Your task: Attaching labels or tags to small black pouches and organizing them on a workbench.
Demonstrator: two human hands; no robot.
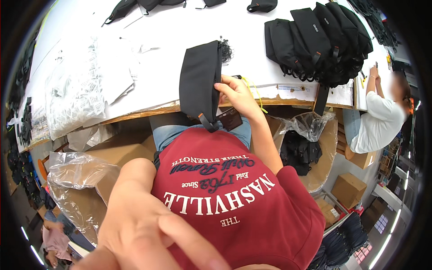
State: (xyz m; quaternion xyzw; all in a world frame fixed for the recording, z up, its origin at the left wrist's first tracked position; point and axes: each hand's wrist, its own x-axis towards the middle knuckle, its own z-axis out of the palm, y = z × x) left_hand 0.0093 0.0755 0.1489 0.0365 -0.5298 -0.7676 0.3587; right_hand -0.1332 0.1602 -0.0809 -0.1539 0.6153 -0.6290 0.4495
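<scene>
While right hand (236, 92) fingers clamp black pouch (200, 78) edge | left hand (144, 225) fingers apart, empty.

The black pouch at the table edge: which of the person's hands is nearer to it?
Right. The right hand grips the black pouch along its side at the table edge. The left hand is raised close to the camera, well away from it.
</scene>
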